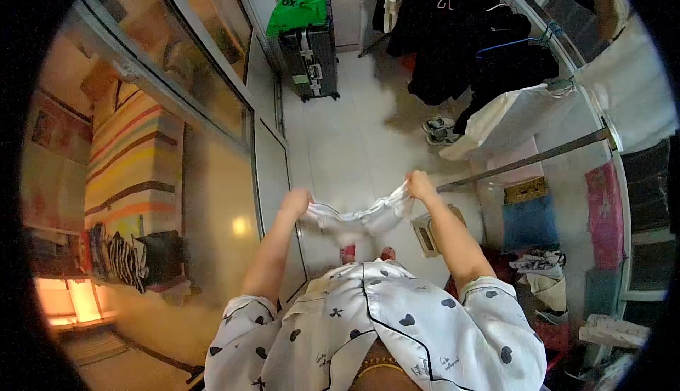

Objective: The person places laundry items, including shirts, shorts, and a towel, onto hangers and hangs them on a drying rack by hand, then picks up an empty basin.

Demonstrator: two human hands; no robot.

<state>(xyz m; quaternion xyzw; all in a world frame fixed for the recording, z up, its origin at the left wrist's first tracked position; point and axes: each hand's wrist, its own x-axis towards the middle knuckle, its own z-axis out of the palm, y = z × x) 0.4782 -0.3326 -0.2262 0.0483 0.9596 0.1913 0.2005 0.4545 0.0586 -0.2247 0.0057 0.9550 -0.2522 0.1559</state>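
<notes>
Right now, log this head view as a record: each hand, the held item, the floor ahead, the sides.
left hand: grips one end of the white cloth
right hand: grips the other end
cloth state: spread between both hands, sagging in the middle; type unclear
floor ahead: dark suitcase standing upright, green bag on top
right side: dark clothes hanging, a blue hanger among them; pair of shoes on the floor below
left side: striped cover

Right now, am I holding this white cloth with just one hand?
No, your left hand holds one side of the white cloth and your right hand holds the other.
</notes>
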